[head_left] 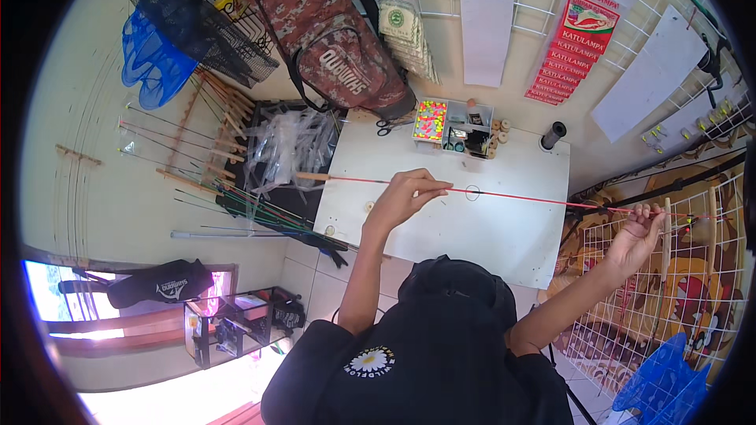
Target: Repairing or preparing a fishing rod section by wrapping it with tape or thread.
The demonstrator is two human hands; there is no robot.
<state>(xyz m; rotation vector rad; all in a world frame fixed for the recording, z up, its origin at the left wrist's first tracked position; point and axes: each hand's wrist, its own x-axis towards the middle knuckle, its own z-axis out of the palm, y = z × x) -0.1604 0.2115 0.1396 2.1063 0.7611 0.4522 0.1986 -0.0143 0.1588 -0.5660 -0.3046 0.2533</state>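
Observation:
A thin red fishing rod with a short tan handle stretches from left to right above the white table. My left hand pinches the red shaft to the right of its handle. Farther along, towards the thin end, the fingers of my right hand close round the rod, out past the table's right edge. Between the hands, a dark ring shows at the shaft; whether it is fixed to the rod I cannot tell.
At the table's back stand a divided tray of colourful small pieces, several spools, scissors and a dark cylinder. Left are plastic wrappers and a bundle of rods. A white wire grid stands right, near my right hand.

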